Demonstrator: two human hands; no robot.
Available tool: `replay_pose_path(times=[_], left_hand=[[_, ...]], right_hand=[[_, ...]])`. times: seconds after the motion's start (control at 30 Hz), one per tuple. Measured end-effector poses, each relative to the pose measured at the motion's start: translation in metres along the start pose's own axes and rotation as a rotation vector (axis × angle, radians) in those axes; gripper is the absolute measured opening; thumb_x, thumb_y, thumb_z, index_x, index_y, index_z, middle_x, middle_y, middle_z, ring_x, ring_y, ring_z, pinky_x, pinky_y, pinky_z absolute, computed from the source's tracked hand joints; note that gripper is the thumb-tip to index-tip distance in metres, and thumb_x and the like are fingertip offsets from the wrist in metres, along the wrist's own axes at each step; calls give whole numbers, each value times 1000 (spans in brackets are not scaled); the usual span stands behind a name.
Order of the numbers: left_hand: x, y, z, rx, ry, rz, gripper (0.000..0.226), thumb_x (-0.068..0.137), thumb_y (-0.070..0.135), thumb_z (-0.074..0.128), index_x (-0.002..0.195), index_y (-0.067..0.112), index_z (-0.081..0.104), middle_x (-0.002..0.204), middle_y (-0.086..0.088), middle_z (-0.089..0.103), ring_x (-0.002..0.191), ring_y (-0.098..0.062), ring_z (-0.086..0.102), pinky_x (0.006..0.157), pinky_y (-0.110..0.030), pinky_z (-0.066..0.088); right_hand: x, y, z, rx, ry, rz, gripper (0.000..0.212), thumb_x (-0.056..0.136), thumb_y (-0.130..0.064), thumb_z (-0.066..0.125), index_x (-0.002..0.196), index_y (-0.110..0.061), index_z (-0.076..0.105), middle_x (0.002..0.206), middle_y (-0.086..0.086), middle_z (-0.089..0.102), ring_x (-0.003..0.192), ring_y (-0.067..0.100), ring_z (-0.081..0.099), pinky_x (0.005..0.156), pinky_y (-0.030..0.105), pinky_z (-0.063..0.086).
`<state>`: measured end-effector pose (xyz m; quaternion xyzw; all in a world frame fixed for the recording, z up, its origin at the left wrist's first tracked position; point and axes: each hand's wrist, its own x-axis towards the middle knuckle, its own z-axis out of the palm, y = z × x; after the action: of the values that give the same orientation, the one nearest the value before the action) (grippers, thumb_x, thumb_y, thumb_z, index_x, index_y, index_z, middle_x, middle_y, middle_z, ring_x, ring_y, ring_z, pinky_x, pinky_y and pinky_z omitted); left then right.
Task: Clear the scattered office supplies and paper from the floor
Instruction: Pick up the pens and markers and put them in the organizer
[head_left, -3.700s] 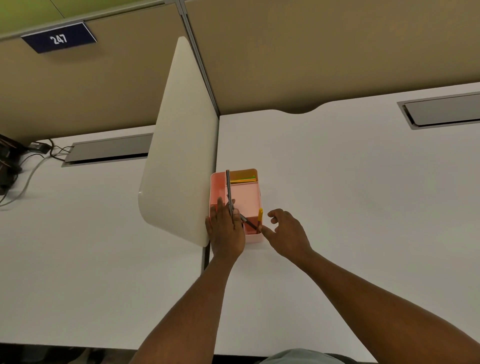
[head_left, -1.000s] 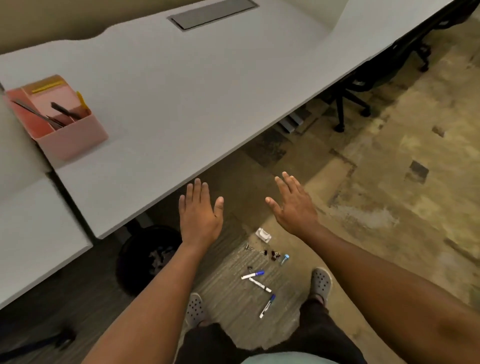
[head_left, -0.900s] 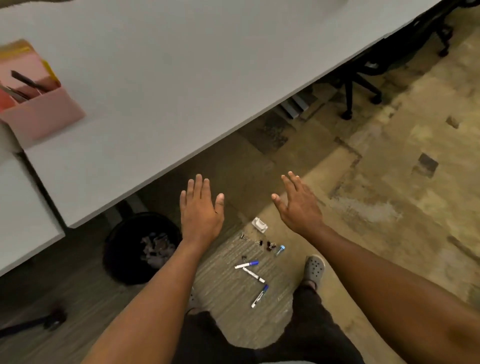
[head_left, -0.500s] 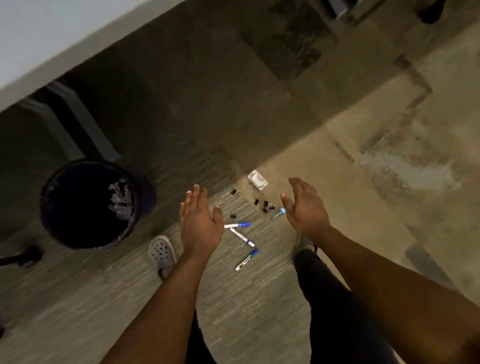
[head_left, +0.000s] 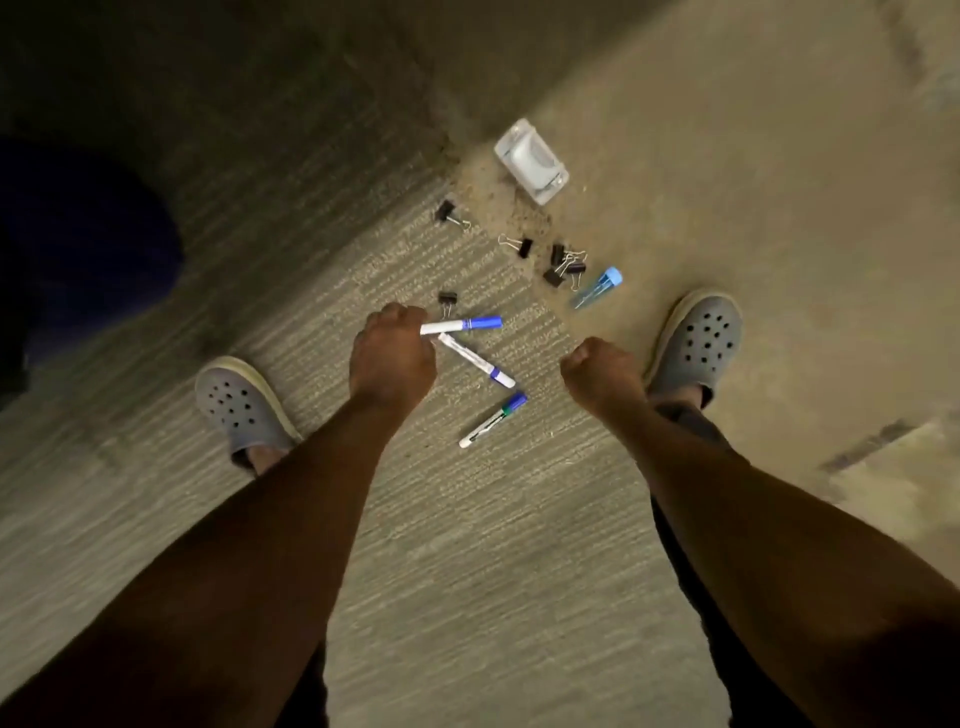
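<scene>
Seen from above, straight down at a carpet (head_left: 467, 519) strewn with small supplies between two grey clogs, the left clog (head_left: 236, 402) and the right clog (head_left: 698, 340). Left hand (head_left: 392, 358) curled down over the white end of a blue-capped marker (head_left: 462, 325); fingers hidden under the hand, so cannot tell whether closed on it or only touching. Right hand (head_left: 602, 376) bunched into a loose fist, empty, hanging just beside the right clog. A second marker (head_left: 475, 359) lying slantwise just below the first, its white end close to the left hand; a third marker (head_left: 493, 420) nearer the body, apart from both hands. One black binder clip (head_left: 448, 300) just above the first marker, two more (head_left: 451, 214) (head_left: 519, 245) farther out, a small cluster of clips (head_left: 565, 265) beside a clear tube with a blue cap (head_left: 597, 287). Farthest out, a small clear plastic box (head_left: 531, 160), contents too blurred to name.

Half a second ago both hands spread flat and open above the pile, with a black bin holding crumpled scraps at the left; now lowered and curled, with only a dark shape (head_left: 83, 244) at the left edge.
</scene>
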<state>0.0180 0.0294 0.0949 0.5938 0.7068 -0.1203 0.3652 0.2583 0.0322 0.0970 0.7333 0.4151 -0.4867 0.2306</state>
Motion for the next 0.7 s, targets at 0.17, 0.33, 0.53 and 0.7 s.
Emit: replay_pose_path(times=[0.17,0.33,0.53,0.7], left_hand=[[39,-20,63,208,-56,170,37,81,9,58,119,12,58,111,-14,58,99,-37,56,83,-45,47],[56,-25,104,419,-76,487,61,74,31,69,129,15,47,119,-10,56,105,-33,55,86,-44,45],[48,-22,129,562,-53,628,38,85,13,36,119,12,54,111,-10,59,98,-30,57,80,-41,48],[32,-22,126,392,-197,436,29,92,9,45,121,8,48,118,-14,52,102,-31,55,82,-40,48]], right_hand=[[30,25,127,306,-250,330,39,86,-39,58,71,-5,68,86,15,75,82,32,71,72,37,50],[46,26,208,555,-260,458,56,75,-64,60,69,-9,67,64,4,70,59,21,65,65,35,48],[67,42,239,500,-116,487,67,58,-71,57,79,-8,72,78,6,75,80,26,73,80,44,59],[40,20,199,328,-77,379,46,91,-41,58,113,-1,62,113,16,68,110,32,62,92,34,45]])
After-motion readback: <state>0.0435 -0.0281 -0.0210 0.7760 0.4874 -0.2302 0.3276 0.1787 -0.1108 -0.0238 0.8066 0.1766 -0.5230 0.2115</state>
